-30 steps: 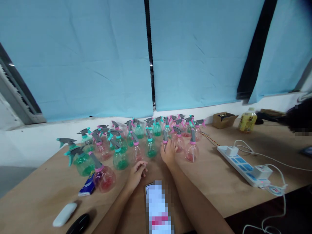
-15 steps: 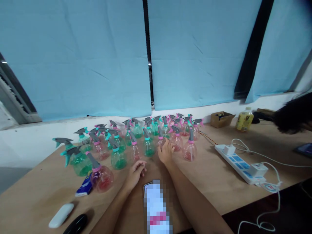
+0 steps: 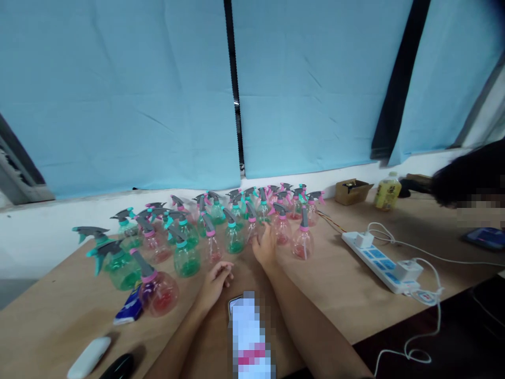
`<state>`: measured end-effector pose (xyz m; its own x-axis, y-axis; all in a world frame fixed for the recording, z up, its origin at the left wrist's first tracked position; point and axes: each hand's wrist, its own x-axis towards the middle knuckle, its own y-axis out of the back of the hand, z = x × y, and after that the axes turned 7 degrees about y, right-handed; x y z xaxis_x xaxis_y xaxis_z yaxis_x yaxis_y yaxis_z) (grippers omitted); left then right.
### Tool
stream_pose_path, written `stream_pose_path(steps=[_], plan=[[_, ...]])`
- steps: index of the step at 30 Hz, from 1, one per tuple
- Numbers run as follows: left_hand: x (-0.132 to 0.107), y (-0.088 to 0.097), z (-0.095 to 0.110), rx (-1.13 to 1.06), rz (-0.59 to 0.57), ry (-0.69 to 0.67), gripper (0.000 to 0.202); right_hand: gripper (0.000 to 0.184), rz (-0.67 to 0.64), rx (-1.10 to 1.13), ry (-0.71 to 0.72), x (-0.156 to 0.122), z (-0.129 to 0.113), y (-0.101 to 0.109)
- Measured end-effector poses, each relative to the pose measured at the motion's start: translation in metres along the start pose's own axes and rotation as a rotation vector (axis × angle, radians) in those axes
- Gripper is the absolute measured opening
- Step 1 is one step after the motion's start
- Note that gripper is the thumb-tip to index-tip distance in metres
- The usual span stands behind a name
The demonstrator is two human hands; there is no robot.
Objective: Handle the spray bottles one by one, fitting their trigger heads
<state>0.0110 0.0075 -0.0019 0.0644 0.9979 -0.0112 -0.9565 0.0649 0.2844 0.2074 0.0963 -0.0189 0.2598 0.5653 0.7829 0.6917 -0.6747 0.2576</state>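
My right hand (image 3: pixel 265 246) reaches to a pink-collared spray bottle (image 3: pixel 251 225) in the front row, its thumb and fingers about the clear round body. The hand hides the lower part of this bottle. Nearer to me, my left hand (image 3: pixel 219 276) rests on the table with nothing in it, its fingers loosely bent and slightly apart. Just beyond it stand another pink spray bottle (image 3: pixel 213 246) and a green one (image 3: pixel 234 238). Several more pink and green spray bottles with grey trigger heads crowd behind, and a larger-looking pink one (image 3: pixel 160 295) stands closer on the left.
A phone (image 3: pixel 248 337) lies between my forearms. At left are a blue packet (image 3: pixel 130 305), a white case (image 3: pixel 90 358) and a black object (image 3: pixel 118 367). To the right are a power strip (image 3: pixel 381 263) with cables, a small carton (image 3: pixel 352 191), a yellow-labelled bottle (image 3: pixel 387 192) and another person (image 3: pixel 469 176).
The camera view has swung slightly right. The spray bottle at my right hand has shifted a little left and its head leans more to the left. My left hand stays about where it was.
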Motion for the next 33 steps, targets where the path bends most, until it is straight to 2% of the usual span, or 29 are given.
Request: stream_pose_path(steps=[3, 6, 10, 19, 23, 28, 33], plan=[[0.0, 0.001, 0.001, 0.003, 0.004, -0.006, 0.04, 0.062, 0.161, -0.07, -0.005, 0.009, -0.003, 0.012], [0.0, 0.001, 0.002, 0.01, -0.002, -0.008, 0.041, 0.076, 0.215, -0.099, -0.024, 0.016, 0.001, 0.022], [-0.001, 0.001, 0.004, 0.016, -0.006, -0.008, 0.04, 0.081, 0.197, -0.056, -0.079, 0.019, 0.01, 0.025], [-0.003, 0.0, 0.007, 0.024, -0.008, 0.002, 0.041, 0.074, 0.248, -0.102, -0.035, 0.018, 0.008, 0.018], [-0.003, -0.001, 0.006, 0.034, -0.019, -0.002, 0.04, 0.073, 0.228, -0.139, -0.078, 0.017, 0.007, 0.022], [-0.002, 0.0, 0.004, 0.04, -0.02, -0.022, 0.043, 0.066, 0.183, -0.2, -0.2, 0.016, -0.002, 0.025], [0.001, 0.001, -0.001, 0.043, -0.016, -0.044, 0.044, 0.068, 0.17, -0.165, -0.208, 0.017, -0.018, 0.031]])
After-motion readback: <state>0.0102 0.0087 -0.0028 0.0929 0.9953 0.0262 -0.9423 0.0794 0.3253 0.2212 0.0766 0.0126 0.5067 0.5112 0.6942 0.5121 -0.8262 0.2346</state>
